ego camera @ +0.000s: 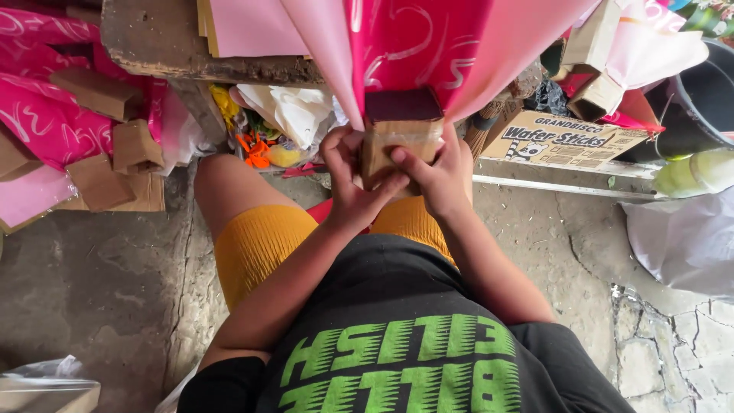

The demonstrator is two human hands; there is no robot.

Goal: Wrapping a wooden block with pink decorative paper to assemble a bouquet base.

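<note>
Left hand (350, 182) grips the left side of a small brown cardboard block (397, 149), fingers curled around it, thumb across its face. Right hand (437, 177) clasps the right side, thumb pressed on the front. Block sits at frame centre, above the lap. At 12 o'clock from it, pink wrapping sheets (428, 46) fan upward, apparently gathered at the block's top. At 3 o'clock lies a printed carton (562, 141); at 9 o'clock, brown cardboard pieces (115, 149).
</note>
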